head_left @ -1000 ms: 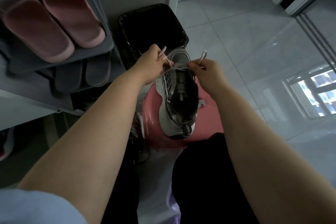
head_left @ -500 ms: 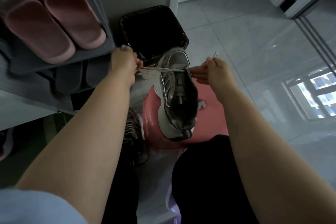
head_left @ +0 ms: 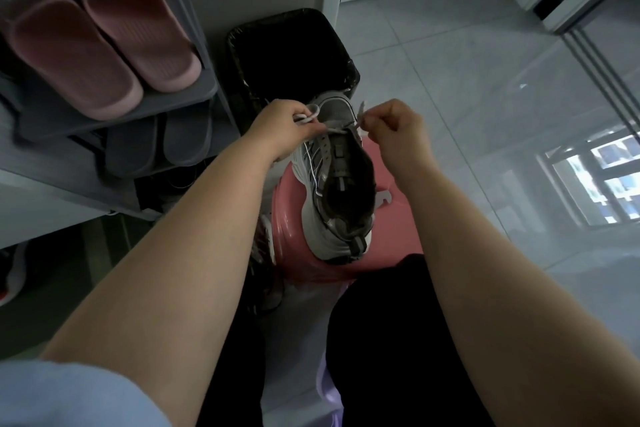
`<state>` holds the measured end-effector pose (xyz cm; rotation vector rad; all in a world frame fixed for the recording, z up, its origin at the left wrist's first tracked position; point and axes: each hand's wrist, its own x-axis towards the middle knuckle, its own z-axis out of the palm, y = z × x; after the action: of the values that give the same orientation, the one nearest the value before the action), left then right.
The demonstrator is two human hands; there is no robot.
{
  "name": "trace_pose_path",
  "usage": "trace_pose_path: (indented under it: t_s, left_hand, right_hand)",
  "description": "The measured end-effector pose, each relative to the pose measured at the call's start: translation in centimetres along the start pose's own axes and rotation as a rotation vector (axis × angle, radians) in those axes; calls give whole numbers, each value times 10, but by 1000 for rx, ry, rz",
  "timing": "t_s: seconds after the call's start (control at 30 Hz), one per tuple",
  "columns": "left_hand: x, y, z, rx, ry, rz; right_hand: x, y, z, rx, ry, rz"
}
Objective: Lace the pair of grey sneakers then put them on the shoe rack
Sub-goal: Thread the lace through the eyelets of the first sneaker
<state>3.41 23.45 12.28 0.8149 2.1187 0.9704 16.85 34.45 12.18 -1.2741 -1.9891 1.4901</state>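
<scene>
My left hand (head_left: 287,128) grips one lace (head_left: 310,113) end, my right hand (head_left: 398,130) pinches the other; the grey sneaker (head_left: 341,184) runs lengthwise down the frame from them.

Two grey sneakers (head_left: 339,191) show: one on the single pink stool (head_left: 391,218), the second sneaker (head_left: 266,253) on the floor to its left, half hidden. One lace (head_left: 337,130) is pinched by two hands, the left hand (head_left: 284,128) and the right hand (head_left: 398,128). The one shoe rack (head_left: 204,90) at the left carries two pink slippers (head_left: 69,55) and two grey slippers (head_left: 131,146). One black bin (head_left: 287,55) stands beyond the stool.
</scene>
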Motion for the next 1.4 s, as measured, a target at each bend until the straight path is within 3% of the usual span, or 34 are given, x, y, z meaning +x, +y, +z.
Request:
trace_pose_path:
  t_s: [0.13,0.23,0.4,0.5,0.73,0.87,0.97,1.13,1.3,1.4]
  left_hand:
    - [0,-1,-2,29,-3,3]
    - [1,2,-1,106,14,44]
    - [3,-1,2,179,43,85]
    - [4,-5,6,149,56,50]
    - [5,-15,-6,-236,47,-136]
    - [2,-10,-5,-545,-4,-237]
    - [6,-12,-1,-322,-9,-160]
    - [1,-6,13,-139,29,-25]
    - [5,-6,12,66,117,-52]
    - [6,-6,7,-219,66,-117]
  right_hand:
    - [2,0,3,144,20,104]
    - [3,6,5,53,24,153]
    - [0,-1,12,-66,19,76]
    - [2,-1,13,29,50,130]
    - [4,-6,9,229,97,204]
    - [3,-5,9,170,76,171]
    - [0,-2,4,-123,-45,99]
    - [0,4,-1,-190,-25,113]
    - [0,-4,2,100,31,194]
    - [-2,-8,-1,251,45,264]
